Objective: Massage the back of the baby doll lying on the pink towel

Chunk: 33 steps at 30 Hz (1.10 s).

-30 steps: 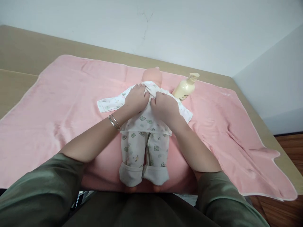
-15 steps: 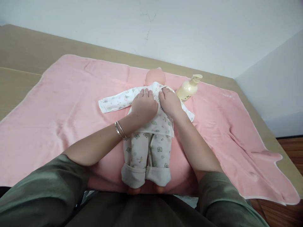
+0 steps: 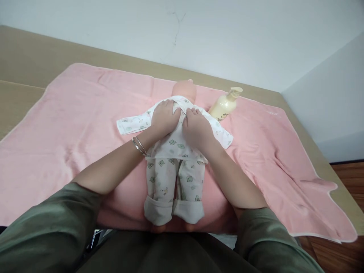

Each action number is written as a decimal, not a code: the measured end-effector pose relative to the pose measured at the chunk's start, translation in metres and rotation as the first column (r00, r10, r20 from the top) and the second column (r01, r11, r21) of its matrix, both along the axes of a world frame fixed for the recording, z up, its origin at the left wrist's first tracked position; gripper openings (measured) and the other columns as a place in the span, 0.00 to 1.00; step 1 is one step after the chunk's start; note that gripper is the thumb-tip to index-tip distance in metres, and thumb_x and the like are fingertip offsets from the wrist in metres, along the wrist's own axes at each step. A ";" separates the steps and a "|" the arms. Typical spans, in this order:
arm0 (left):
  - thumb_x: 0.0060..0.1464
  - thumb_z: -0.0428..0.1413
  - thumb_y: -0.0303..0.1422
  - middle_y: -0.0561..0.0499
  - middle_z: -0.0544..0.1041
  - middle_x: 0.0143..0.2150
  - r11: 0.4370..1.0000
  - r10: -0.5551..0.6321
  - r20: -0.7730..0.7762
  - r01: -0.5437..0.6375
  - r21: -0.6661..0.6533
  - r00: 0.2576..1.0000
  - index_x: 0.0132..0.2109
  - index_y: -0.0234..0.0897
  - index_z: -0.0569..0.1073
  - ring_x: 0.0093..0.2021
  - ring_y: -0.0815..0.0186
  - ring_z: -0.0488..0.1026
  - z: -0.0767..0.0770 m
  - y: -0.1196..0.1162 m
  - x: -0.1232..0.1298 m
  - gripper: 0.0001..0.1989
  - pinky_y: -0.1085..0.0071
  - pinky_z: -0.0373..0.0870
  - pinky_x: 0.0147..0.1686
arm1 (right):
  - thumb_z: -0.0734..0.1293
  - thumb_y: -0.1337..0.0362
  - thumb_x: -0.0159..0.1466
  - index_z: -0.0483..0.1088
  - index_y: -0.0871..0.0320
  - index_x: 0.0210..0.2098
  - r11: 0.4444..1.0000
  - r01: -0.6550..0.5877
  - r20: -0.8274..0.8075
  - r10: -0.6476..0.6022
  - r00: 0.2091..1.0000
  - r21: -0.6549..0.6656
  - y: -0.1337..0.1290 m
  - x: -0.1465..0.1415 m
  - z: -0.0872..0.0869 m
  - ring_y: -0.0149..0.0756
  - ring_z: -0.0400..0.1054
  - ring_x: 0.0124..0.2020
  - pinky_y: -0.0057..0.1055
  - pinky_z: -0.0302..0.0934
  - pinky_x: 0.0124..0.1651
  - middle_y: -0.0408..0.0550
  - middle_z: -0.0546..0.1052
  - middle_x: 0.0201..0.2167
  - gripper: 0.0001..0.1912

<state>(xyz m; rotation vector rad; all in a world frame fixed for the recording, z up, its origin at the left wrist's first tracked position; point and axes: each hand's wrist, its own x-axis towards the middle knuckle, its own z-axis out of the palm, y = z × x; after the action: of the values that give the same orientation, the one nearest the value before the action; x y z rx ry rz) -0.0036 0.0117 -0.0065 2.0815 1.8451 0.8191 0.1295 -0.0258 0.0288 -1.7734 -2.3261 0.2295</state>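
A baby doll point(image 3: 185, 89) lies along the pink blanket, its head at the far end. It wears a white printed baby shirt point(image 3: 178, 146) and matching pants point(image 3: 190, 182) with turned-up cuffs. My left hand point(image 3: 165, 118) is at the left chest, its fingers bent into the cloth near the neckline. Beside it, my right hand point(image 3: 197, 127) has its curled fingers on the shirt front, thumb close to the front edge. Both hands grip the shirt's cloth; the fingertips are partly hidden. The shirt's sleeves stretch out to either side.
A cream pump bottle point(image 3: 223, 107) stands tilted in view, right of the doll's shoulder. The pink blanket point(image 3: 273, 159) covers most of the wooden table point(image 3: 25, 49). A white wall point(image 3: 119, 26) rises behind the table's far edge.
My hands have moved apart a little, the left one outward to the left and the right one slightly nearer to me. The shirt's neckline and front lie flatter, and more of the right sleeve shows.
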 end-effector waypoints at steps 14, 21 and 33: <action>0.62 0.45 0.32 0.32 0.75 0.66 0.999 -0.033 -0.040 0.033 0.003 0.999 0.58 0.28 0.75 0.71 0.46 0.68 0.004 -0.013 0.004 0.23 0.47 0.63 0.74 | 0.49 0.64 0.74 0.51 0.82 0.74 0.999 -0.046 0.030 0.046 0.998 0.004 0.019 0.007 -0.012 0.61 0.49 0.79 0.57 0.45 0.80 0.77 0.57 0.75 0.35; 0.61 0.46 0.34 0.36 0.82 0.53 1.000 -0.013 0.015 0.012 0.016 1.000 0.50 0.35 0.78 0.59 0.47 0.77 0.001 0.000 -0.006 0.19 0.48 0.74 0.64 | 0.53 0.63 0.75 0.54 0.75 0.75 0.999 -0.028 0.059 0.025 0.998 0.042 -0.012 -0.007 -0.006 0.64 0.49 0.79 0.59 0.48 0.79 0.74 0.55 0.76 0.33; 0.68 0.42 0.34 0.43 0.69 0.74 0.985 -0.121 0.160 0.099 0.139 0.980 0.68 0.36 0.71 0.78 0.55 0.60 -0.027 0.007 -0.005 0.27 0.50 0.49 0.80 | 0.51 0.58 0.76 0.53 0.62 0.77 0.999 -0.011 -0.189 0.005 0.982 -0.030 0.046 0.019 -0.023 0.56 0.38 0.82 0.66 0.35 0.80 0.62 0.50 0.80 0.33</action>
<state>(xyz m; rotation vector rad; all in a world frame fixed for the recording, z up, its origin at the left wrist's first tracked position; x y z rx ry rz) -0.0088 0.0190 -0.0331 2.0971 1.6137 1.0757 0.1490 0.0205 0.0055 -1.6758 -2.2076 0.4184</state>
